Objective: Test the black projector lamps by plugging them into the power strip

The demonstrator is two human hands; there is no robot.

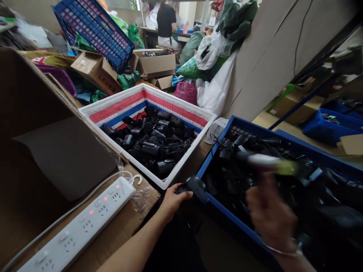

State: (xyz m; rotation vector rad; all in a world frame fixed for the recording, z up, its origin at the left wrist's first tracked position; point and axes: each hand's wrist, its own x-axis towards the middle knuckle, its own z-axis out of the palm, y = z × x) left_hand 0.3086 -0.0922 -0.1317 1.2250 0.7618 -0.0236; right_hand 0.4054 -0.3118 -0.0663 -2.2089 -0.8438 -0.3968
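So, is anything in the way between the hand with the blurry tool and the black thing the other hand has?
Nothing visible blocks the way. The blue crate's rim shows between the right hand, with its blurred tool, and the black device in the left hand, but the right hand seems above it.

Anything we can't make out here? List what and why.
All in the head view:
Tool in the right hand: exact type, lost to blur.
Right hand's exact finger placement: same blur.
Black device in the left hand: gripped part, covered by the fingers.
Blue crate: full extent, cut off by the right edge.
Power strip: near end, cut off by the bottom edge.
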